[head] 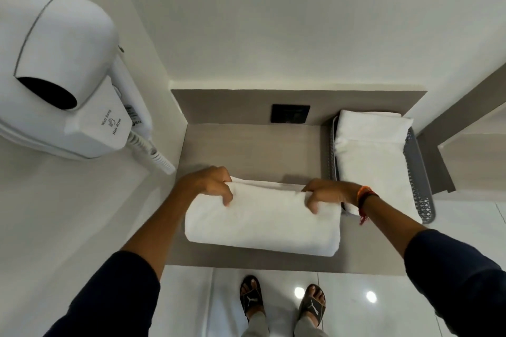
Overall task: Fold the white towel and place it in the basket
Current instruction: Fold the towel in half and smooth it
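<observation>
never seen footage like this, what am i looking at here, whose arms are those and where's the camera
There is no robot here. The one picture comes from a wide-angle camera worn on a person's head, looking down, so the arms reaching in are the wearer's own, and their sandalled feet show at the bottom. The left hand and right hand each grip the far edge of a folded white towel lying on a grey-brown counter. To the right sits a grey basket that already holds other folded white towels. The big white thing at upper left is a wall-mounted hair dryer, made to look huge by the lens. A dark wall plate is on the back panel.
</observation>
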